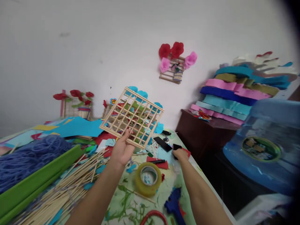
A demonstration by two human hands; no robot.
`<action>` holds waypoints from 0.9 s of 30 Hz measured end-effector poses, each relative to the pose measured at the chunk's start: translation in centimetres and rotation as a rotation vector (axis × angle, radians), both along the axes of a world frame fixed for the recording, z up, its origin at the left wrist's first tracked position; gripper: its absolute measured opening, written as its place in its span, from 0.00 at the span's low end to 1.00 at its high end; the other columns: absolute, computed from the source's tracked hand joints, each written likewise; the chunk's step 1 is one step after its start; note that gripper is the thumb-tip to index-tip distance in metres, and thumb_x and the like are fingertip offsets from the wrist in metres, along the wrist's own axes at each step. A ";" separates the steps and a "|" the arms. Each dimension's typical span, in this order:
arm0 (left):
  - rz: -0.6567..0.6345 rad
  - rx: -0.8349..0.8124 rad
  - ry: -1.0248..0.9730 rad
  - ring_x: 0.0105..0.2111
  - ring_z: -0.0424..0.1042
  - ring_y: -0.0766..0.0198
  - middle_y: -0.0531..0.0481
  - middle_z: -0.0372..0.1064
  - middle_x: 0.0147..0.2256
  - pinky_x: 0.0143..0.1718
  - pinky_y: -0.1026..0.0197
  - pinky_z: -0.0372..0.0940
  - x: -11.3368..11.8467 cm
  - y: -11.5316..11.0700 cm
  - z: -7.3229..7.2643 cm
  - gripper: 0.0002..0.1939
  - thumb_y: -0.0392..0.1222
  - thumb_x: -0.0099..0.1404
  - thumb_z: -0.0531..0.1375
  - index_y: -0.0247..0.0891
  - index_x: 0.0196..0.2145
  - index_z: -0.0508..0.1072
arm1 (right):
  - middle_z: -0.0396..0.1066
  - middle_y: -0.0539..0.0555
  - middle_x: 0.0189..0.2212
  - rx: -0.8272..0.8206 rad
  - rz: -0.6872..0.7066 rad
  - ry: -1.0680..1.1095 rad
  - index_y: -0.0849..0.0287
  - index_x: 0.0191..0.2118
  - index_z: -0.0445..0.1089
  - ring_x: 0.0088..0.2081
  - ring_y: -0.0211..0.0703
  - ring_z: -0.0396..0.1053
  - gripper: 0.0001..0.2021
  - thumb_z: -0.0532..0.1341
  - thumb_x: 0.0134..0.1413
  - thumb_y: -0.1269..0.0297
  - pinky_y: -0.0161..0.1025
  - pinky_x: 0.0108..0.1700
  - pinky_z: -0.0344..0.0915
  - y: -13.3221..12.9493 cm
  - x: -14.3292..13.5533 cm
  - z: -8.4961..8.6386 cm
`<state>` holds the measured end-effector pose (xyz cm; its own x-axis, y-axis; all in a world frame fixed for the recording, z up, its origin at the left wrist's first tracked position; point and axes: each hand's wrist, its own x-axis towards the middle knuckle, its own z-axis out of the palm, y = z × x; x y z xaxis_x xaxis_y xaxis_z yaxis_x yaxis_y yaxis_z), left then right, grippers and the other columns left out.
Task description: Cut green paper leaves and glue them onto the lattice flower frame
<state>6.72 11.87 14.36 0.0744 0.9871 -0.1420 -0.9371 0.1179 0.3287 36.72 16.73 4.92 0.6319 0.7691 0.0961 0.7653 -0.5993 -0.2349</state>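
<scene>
My left hand (124, 149) grips the lower edge of a square lattice (133, 118) of thin wooden sticks, holding it tilted above the table. Blue scalloped shapes and green pieces show behind and through its bars. At the table's right side, my right hand (181, 154) has its fingers closed at a small black piece (177, 146); what that piece is I cannot make out. Close by lie a black flat object (162, 144), a black pen (158, 161) on red paper and a roll of yellowish tape (148, 179).
Wooden sticks (70, 187), blue cord (30, 159) and a green strip (42, 175) cover the left side. A blue tool (174, 204) lies near the front. Paper rolls (234, 93) sit on a dark cabinet (197, 134), beside a large water bottle (262, 143). A flower decoration (174, 64) hangs on the wall.
</scene>
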 end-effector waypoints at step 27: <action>-0.002 0.056 0.140 0.29 0.73 0.69 0.55 0.73 0.26 0.42 0.63 0.72 1.3 -0.3 -0.8 0.14 0.33 0.70 0.50 0.39 0.29 0.70 | 0.66 0.68 0.51 0.351 -0.025 -0.008 0.67 0.51 0.64 0.55 0.56 0.61 0.34 0.68 0.40 0.49 0.43 0.53 0.59 1.6 3.5 -7.2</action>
<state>8.06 11.56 13.53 0.0598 0.9936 -0.0955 -0.8814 0.0975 0.4621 40.26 18.36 -2.29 0.6482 0.6728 0.3566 0.7540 -0.5016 -0.4242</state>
